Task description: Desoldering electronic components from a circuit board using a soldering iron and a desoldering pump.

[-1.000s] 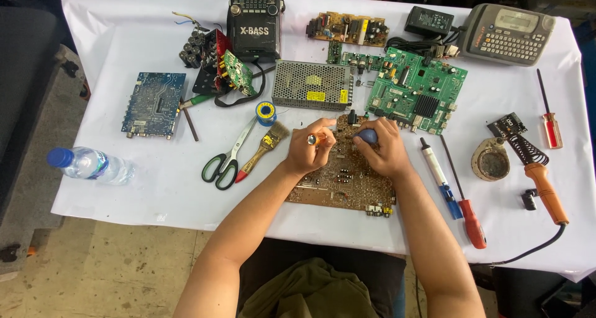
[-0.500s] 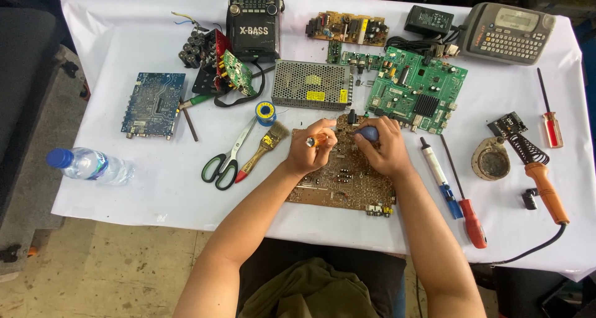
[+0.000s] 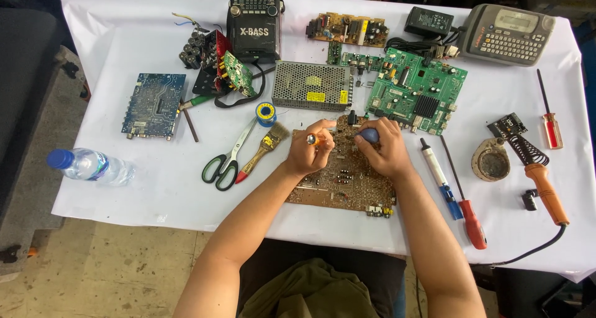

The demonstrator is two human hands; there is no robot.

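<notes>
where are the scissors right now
In the head view the green-handled scissors lie on the white table cover, left of the person's left hand, beside a small brush and just below a solder spool.

A water bottle (image 3: 90, 166) lies at the left edge of the desk (image 3: 124, 63), below a blue board (image 3: 153, 105). Scissors (image 3: 226, 159) and a brush (image 3: 262, 149) sit centre-left (handles toward the lower left). A black radio (image 3: 253, 21) stands upper centre; a soldering iron (image 3: 541, 180) lies at the right.
</notes>
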